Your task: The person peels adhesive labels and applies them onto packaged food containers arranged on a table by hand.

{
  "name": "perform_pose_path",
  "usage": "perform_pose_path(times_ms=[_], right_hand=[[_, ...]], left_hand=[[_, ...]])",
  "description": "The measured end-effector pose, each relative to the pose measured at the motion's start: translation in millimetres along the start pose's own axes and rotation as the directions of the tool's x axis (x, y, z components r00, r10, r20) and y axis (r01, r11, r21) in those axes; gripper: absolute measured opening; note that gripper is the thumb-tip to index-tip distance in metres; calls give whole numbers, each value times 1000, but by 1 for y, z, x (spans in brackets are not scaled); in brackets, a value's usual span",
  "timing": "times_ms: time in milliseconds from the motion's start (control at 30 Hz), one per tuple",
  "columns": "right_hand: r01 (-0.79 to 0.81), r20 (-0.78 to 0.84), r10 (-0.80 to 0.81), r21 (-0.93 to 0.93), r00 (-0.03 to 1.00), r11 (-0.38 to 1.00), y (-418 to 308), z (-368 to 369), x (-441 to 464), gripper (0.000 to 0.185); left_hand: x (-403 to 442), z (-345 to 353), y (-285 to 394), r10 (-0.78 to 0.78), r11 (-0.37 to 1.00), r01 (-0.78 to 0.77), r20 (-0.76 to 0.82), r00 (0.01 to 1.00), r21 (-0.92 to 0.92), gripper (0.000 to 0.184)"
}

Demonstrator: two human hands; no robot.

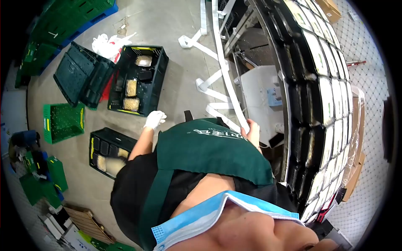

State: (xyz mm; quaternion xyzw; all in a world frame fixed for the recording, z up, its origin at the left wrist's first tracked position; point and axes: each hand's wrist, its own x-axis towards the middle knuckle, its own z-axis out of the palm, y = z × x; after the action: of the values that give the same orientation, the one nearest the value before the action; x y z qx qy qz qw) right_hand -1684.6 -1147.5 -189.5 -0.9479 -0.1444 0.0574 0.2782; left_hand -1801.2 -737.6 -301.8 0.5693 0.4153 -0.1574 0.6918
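My left hand [155, 119], in a white glove, hangs at the left beside the corner of a dark green crate [163, 69]. Its fingers are loosely bent and partly apart, with nothing visible in them. In that crate lie several food packs [132, 88] and a black tray [145, 75]. On the right, my bare right hand [252, 133] is closed around the lower end of a long white paper strip [227, 71]. The strip runs upward and falls in zigzag folds to the floor. My green apron [205, 150] hides part of the right hand.
Black trays with white labels [322, 100] are stacked along the right on a metal frame [287, 125]. Another crate with packs [115, 140], a green crate [63, 125], dark tilted crates [77, 71] and white plastic bags [109, 45] stand on the left floor.
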Motion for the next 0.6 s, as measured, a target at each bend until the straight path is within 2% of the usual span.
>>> perform_pose_path(times_ms=[67, 100, 167, 233, 300, 367, 400, 433, 467, 500, 533, 567, 600], right_hand=[[-45, 77, 44, 11, 996, 999, -26, 4, 37, 40], [-12, 103, 14, -14, 995, 1000, -30, 8, 55, 38], [10, 167, 7, -101, 986, 995, -27, 18, 95, 38], [27, 268, 23, -180, 963, 983, -35, 23, 150, 37], [80, 231, -33, -199, 972, 977, -32, 38, 215, 36], [139, 284, -84, -180, 955, 974, -35, 50, 294, 38], [166, 287, -109, -180, 952, 970, -40, 56, 338, 39], [195, 312, -133, -178, 941, 964, -47, 63, 379, 39], [195, 328, -112, -231, 938, 953, -64, 68, 421, 40], [203, 367, -109, -227, 924, 953, -71, 74, 464, 39], [223, 403, -129, -194, 906, 955, -88, 79, 508, 39], [216, 434, -125, -168, 892, 962, -104, 83, 541, 38], [275, 419, -224, -64, 880, 959, -115, 92, 574, 37]], left_hand=[[21, -3, 32, 49, 993, -47, 18, 999, -104, 15], [32, -4, 49, 81, 989, -80, 4, 997, -127, 14], [74, -15, 79, 126, 990, -124, 39, 991, -61, 15], [116, -18, 119, 278, 960, -278, 18, 960, 10, 16], [136, -15, 173, 300, 950, -309, -150, 942, -39, 14], [170, -39, 214, 300, 940, -321, -167, 939, -118, 12], [185, -58, 229, 248, 940, -291, -228, 942, -179, 12], [218, -89, 219, 249, 933, -289, -194, 949, -213, 11], [222, -108, 202, 530, 833, -393, -359, 768, 390, 10], [228, -126, 198, 794, 447, -214, -275, 543, 869, 10], [238, -146, 171, 590, 426, -7, -272, 760, 905, 13], [237, -152, 150, 316, 330, 163, -272, 909, 930, 16], [230, -151, 120, 265, 359, 148, -252, 931, 922, 17]])
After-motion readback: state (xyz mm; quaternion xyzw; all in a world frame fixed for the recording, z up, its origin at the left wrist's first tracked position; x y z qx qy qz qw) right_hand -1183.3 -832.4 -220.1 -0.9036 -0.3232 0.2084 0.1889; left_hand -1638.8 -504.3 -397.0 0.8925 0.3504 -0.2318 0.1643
